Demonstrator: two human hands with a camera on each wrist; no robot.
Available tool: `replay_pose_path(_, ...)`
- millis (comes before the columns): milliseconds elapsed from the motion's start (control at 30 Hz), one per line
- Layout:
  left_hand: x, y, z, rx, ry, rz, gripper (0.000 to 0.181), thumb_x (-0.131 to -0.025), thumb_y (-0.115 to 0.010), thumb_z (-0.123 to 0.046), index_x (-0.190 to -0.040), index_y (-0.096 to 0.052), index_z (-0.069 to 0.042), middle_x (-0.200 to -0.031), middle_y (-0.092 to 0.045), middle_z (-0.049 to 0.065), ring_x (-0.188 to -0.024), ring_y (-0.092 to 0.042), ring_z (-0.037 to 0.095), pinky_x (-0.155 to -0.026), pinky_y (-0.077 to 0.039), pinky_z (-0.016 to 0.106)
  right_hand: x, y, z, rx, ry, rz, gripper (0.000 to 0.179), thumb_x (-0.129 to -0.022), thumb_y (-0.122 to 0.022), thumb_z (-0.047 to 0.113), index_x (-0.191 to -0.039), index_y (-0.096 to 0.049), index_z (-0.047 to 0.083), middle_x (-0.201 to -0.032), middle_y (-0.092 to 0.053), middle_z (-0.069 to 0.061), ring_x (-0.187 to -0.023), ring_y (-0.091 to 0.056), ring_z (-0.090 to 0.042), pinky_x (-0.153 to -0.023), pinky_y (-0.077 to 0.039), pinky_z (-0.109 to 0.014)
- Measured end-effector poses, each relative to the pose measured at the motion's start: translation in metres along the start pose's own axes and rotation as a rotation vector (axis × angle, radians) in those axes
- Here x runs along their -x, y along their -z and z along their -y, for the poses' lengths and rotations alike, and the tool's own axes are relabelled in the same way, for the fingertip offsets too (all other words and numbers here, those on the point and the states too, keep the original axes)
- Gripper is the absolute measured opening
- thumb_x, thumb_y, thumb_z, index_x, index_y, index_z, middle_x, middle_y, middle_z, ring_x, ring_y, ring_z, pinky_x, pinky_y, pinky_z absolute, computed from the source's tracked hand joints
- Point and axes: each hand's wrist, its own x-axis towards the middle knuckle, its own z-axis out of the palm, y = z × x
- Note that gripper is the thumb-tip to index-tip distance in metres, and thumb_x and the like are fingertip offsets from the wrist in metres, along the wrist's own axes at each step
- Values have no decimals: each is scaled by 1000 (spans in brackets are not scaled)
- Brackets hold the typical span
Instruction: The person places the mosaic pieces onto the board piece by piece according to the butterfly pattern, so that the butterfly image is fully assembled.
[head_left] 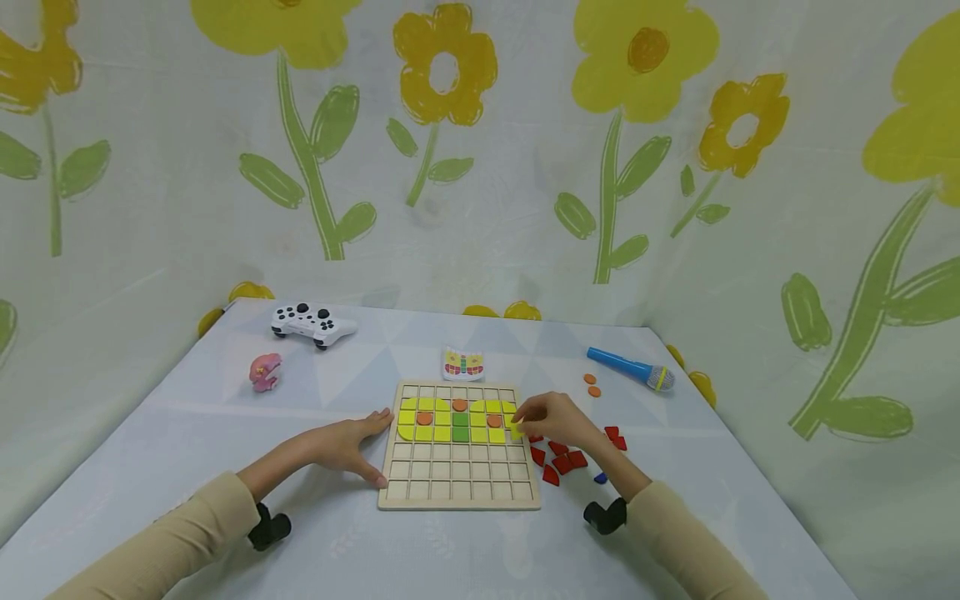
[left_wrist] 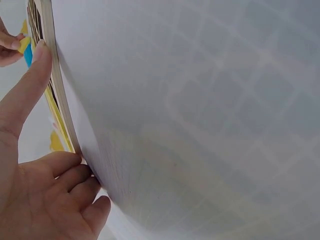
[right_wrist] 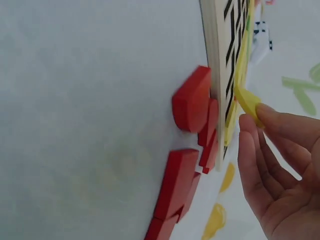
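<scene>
A wooden grid board (head_left: 459,492) lies on the table, its upper rows partly filled with yellow tiles, a few orange round ones and green ones at the middle. My left hand (head_left: 348,446) rests against the board's left edge, thumb and fingers spread apart along it. Between thumb and fingertips my right hand (head_left: 558,419) pinches a yellow tile (right_wrist: 248,104) with a curved side, over the right end of the yellow rows. Red tiles (head_left: 562,463) lie loose just right of the board, partly under the right hand. Behind the board is a small pattern card (head_left: 463,365) showing a butterfly.
Two orange discs (head_left: 592,385) and a blue microphone (head_left: 630,369) lie at the back right. A white game controller (head_left: 311,325) and a small pink toy (head_left: 265,372) are at the back left. A blue piece (head_left: 601,477) sits near the right forearm. Flowered cloth walls (head_left: 517,208) enclose the table.
</scene>
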Motion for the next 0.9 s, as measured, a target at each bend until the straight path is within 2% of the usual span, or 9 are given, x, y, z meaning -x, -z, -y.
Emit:
replay_pose_path(133, 0, 0, 0, 1, 2, 0, 110, -69, -85, -45, -150, -26, 1, -157, -19, 21, -143, -17, 39, -113, -20, 54, 0, -7, -1, 10, -21, 4, 9, -86, -71, 10, -95, -73, 8, -80, -67, 2, -70, -59, -14, -65, -53, -23)
replay_pose_path(367, -1, 0, 1, 2, -1, 4, 110, -69, -84, -45, -150, -26, 1, -157, -19, 20, -143, -17, 39, -113, -20, 53, 2, -12, 4, 103, -16, -34, 14, -83, -77, 11, -96, -74, 7, -82, -66, 2, -72, -56, -15, -63, -52, -24)
replay_pose_path(500, -1, 0, 1, 0, -4, 4, 110, -69, -84, -45, -150, -26, 2, -157, -19, 20, -143, -16, 39, -113, -20, 53, 4, -14, 8, 131, 5, -38, 17, -80, -79, 9, -96, -75, 7, -83, -66, 1, -71, -55, -15, -60, -52, -22)
replay_pose_path(767, -2, -1, 2, 0, -5, 3, 110, -69, -84, -45, -150, -26, 1, -157, -20, 20, -144, -16, 38, -113, -20, 54, 6, -16, 7, 151, 94, -36, 15, -79, -78, 2, -94, -74, 5, -86, -69, 0, -73, -59, -13, -69, -54, -23)
replay_pose_path(900, -2, -1, 3, 1, -4, 1, 110, -69, -85, -45, -150, -26, 1, -157, -20, 20, -144, -16, 38, -113, -20, 53, 6, -16, 6, 153, 107, -38, 15, -79, -77, 1, -94, -75, 4, -86, -68, -1, -73, -57, -13, -67, -53, -22)
